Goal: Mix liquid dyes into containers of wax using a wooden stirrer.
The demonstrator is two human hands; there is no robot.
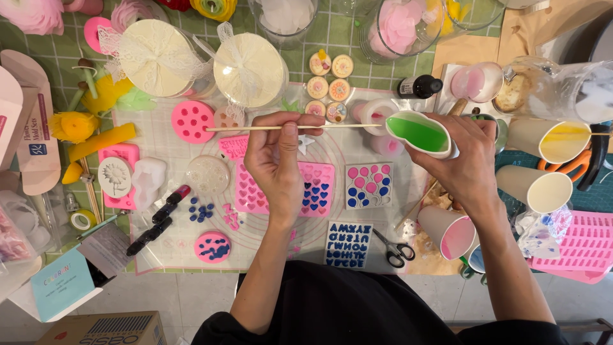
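Crowded craft table [383,144]: your left hand [278,160] pinches a thin wooden skewer [255,128]; your right hand [469,163] grips a squeezed paper cup of green liquid [418,133], tilted. Overtilt could spill onto the pink heart-shaped silicone mold [316,188] nearby.

1. The person is wearing a black top [357,306], plain and dark, filling the lower middle of the head view.
2. The fabric is showing soft folds and no visible print, buttons or seams.
3. The sleeves are ending above the elbows, so both forearms are showing bare down to the wrists.
4. The left hand [278,163] is wearing no glove, ring, watch or bracelet that can be seen.
5. The right hand [463,160] is likewise showing bare, with nothing worn at the wrist.
6. The fingernails are looking short and unpainted, though the detail is too small to be certain.
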